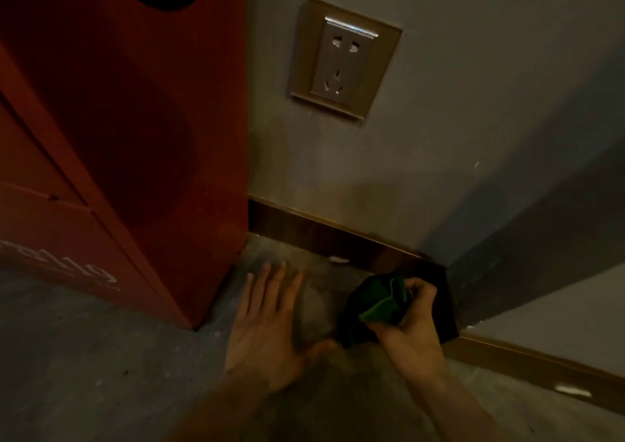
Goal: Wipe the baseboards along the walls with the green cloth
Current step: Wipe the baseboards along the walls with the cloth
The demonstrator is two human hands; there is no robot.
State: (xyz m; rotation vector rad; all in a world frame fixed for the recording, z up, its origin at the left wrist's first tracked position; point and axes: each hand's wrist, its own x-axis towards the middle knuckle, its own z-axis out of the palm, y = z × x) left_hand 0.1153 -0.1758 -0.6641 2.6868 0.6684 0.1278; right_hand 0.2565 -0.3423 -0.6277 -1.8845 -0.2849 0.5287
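Bunching easily under the fingers, the green cloth looks soft, light and limp, something that will fold to any corner and give no resistance, so it is best gathered in a wad with a pad of fabric left free to press on the wood. The right hand does just that: its fingers are curled tight around the crumpled cloth, holding it low against the dark baseboard at the outer wall corner, on the right of the scene. Whether the fabric actually touches the board there is hard to tell in the dim light. The left hand lies flat and spread on the grey floor, holding nothing, near the red cabinet.
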